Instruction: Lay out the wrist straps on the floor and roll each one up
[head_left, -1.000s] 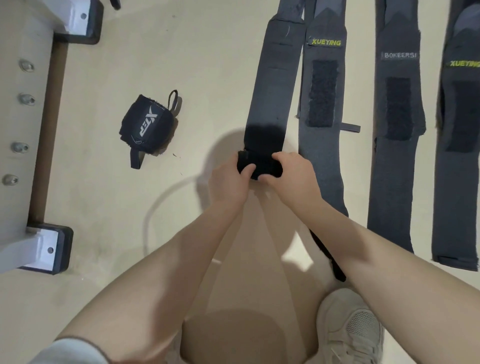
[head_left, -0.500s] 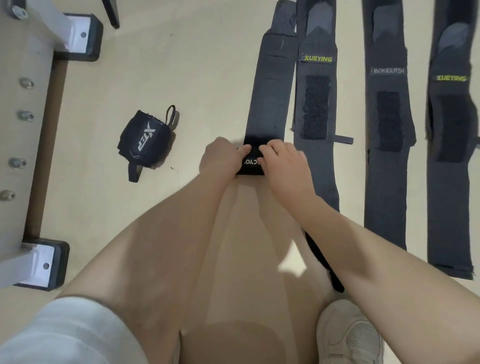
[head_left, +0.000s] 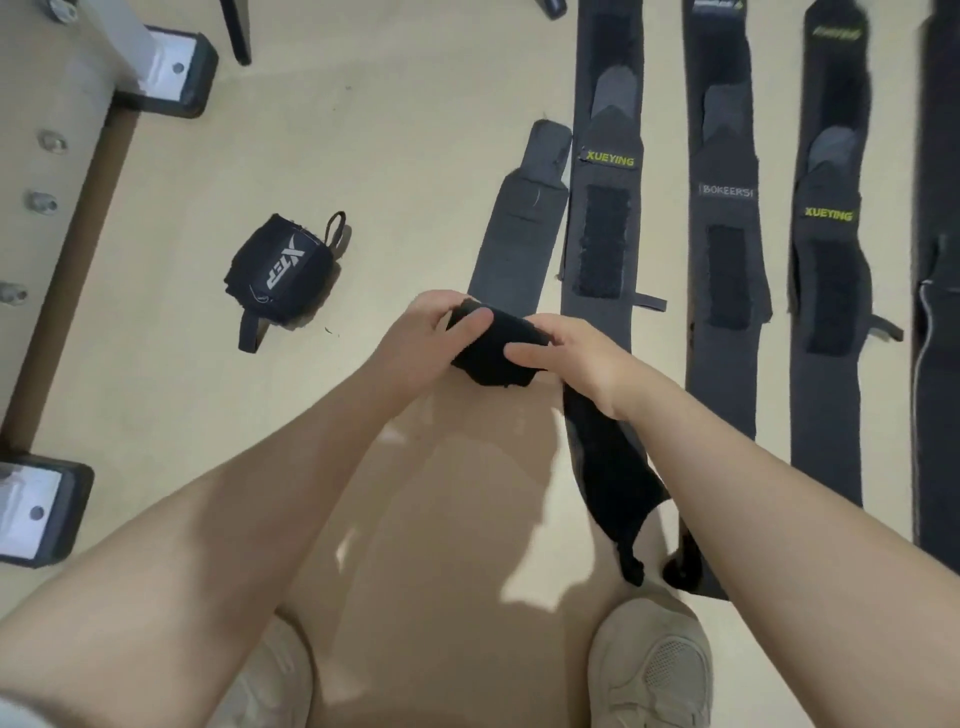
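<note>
Head view, left hand (head_left: 423, 338): my fingers curl round the strap roll (head_left: 493, 351);
Right hand (head_left: 563, 353): gripping the same roll, forearm angled inward.

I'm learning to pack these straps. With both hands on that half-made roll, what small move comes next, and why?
Probably turn the roll once more away from the body, along its flat tail. The left hand and right hand grip it at each end, and a good length of unrolled strap lies ahead on the floor. The finished XTEP roll shows the goal.
</note>
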